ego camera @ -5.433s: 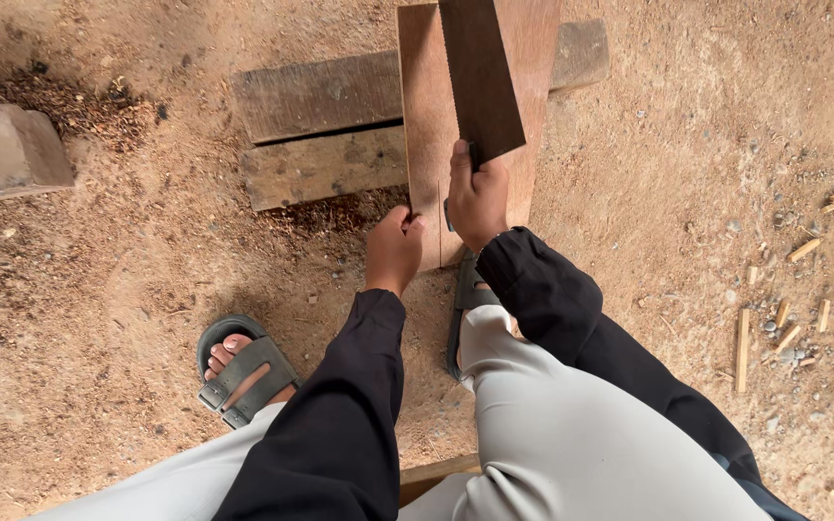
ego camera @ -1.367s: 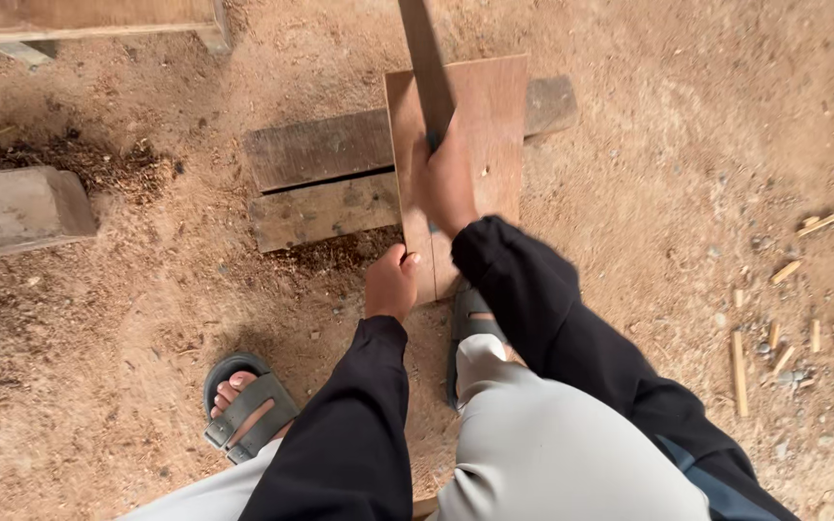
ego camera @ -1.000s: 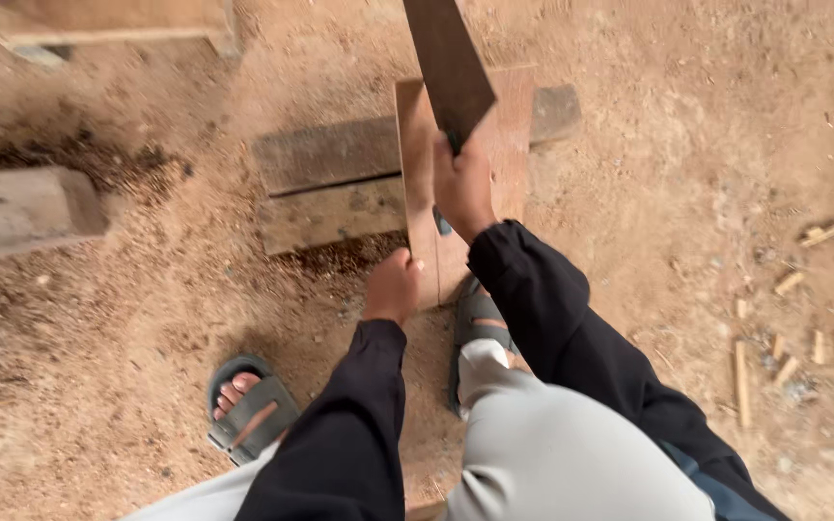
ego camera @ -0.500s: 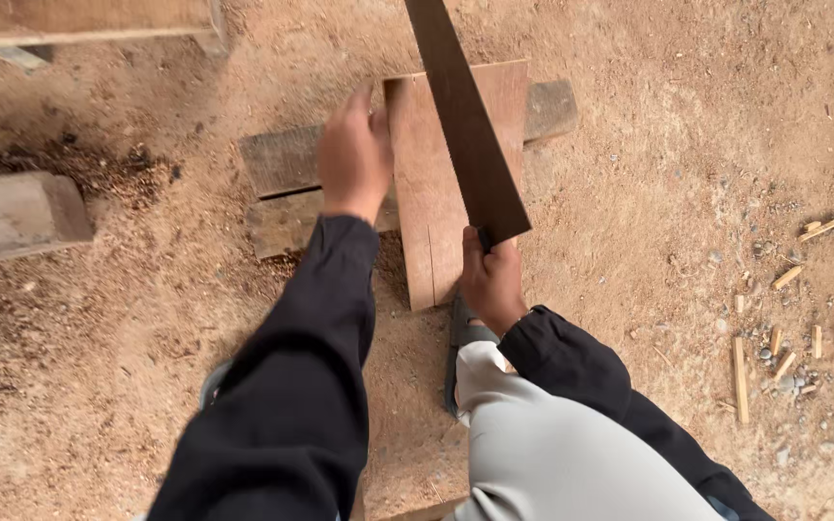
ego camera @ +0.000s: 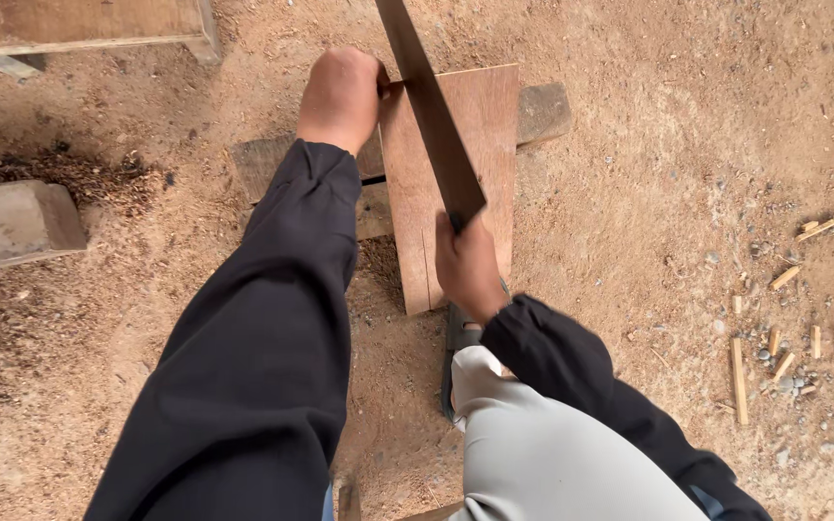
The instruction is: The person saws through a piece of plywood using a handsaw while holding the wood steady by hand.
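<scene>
Head view: right hand (ego camera: 468, 265) grips the saw (ego camera: 431, 116) handle; left hand (ego camera: 342, 95), fingers curled, grasps the board (ego camera: 480, 145) edge on the beam (ego camera: 542, 111).

The right hand (ego camera: 468, 270) gripped a long dark blade (ego camera: 431, 116) slanting over a reddish board (ego camera: 470, 145). The left hand (ego camera: 342, 96) pressed the board's far left edge. Wood offcuts (ego camera: 784, 347) lay scattered on the sawdust-covered ground (ego camera: 649, 193).

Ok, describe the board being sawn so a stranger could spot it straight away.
On the sawdust-covered ground, two dark weathered timbers lie crosswise. Across them rests the reddish-brown board, under the saw blade held by the right hand. It alone is smooth, reddish and has a cut slit at its near end.
</scene>
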